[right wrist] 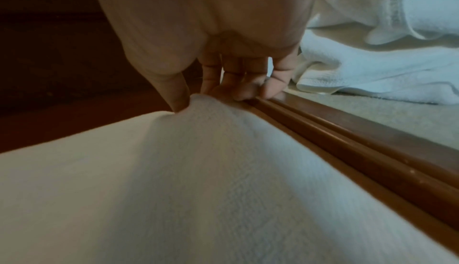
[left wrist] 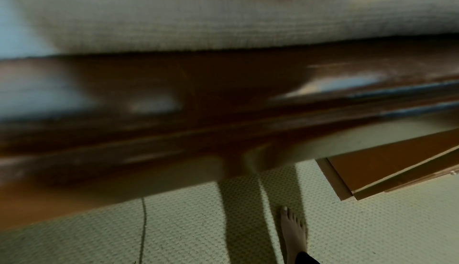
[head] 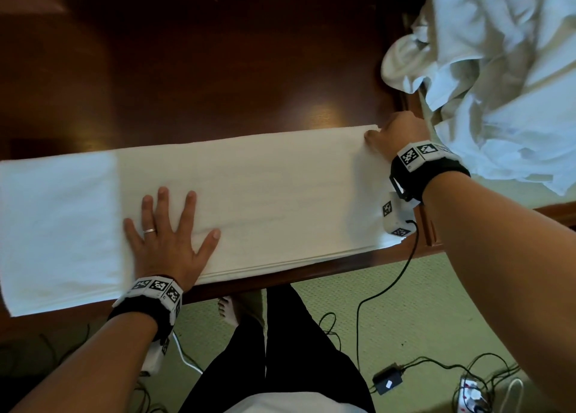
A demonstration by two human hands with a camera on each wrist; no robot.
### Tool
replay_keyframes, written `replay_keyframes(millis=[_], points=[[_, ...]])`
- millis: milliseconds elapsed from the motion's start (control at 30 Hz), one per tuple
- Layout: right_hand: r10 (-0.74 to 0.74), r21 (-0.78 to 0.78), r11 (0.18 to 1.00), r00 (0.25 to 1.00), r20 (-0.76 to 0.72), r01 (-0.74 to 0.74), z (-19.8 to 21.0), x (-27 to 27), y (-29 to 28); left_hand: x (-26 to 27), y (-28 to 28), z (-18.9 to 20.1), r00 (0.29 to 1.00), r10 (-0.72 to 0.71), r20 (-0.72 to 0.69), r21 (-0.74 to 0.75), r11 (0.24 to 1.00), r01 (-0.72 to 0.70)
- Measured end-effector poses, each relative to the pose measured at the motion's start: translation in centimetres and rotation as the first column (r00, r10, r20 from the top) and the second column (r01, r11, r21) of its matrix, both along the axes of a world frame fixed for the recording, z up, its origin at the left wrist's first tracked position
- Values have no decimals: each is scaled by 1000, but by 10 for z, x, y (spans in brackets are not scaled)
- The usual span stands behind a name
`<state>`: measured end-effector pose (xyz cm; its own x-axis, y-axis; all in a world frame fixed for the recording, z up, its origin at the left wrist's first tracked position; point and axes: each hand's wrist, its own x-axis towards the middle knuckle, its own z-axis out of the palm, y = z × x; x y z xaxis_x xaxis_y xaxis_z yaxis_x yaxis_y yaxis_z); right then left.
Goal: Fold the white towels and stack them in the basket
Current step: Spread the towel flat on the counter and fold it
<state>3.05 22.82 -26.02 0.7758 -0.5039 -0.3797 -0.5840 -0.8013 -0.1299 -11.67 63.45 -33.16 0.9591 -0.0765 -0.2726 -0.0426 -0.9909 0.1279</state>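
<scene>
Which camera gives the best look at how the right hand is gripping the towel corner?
The right wrist view: the right hand shows up close, thumb and fingers pinching the towel corner. The head view shows only the back of the hand at the far right corner. The left wrist view misses it entirely.

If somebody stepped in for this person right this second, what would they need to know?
Left hand: flat, fingers spread, pressing on the towel.
Right hand: pinching the towel's far right corner.
The towel lies as a long strip along the near edge of the wooden table.
Done: lengthwise fold, judging by the layered edge.
Left: fold it shorter and put it in the basket, which is not in view; then the pile of unfolded towels to the right.
</scene>
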Motion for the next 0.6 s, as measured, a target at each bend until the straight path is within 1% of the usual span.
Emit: replay_keyframes(millis=[100, 233, 367, 433, 500, 600], points=[[1, -4, 1000, 1000, 11, -1, 2, 0, -2, 0, 0, 0, 1000, 0, -2, 2, 1000, 0], [4, 36, 999, 997, 77, -7, 5, 6, -5, 0, 0, 0, 1000, -3, 2, 6, 1000, 3], [-26, 49, 998, 1000, -1, 26, 0, 4, -4, 0, 1, -1, 1000, -4, -3, 13, 1000, 4], [-37, 56, 998, 999, -8, 37, 0, 4, -5, 0, 1, -1, 1000, -6, 5, 6, 1000, 6], [-58, 95, 994, 998, 7, 57, 5, 6, -5, 0, 0, -1, 1000, -3, 6, 4, 1000, 3], [-109, 170, 981, 991, 72, 95, 12, 10, -4, -1, 0, -2, 1000, 2, 7, 0, 1000, -2]])
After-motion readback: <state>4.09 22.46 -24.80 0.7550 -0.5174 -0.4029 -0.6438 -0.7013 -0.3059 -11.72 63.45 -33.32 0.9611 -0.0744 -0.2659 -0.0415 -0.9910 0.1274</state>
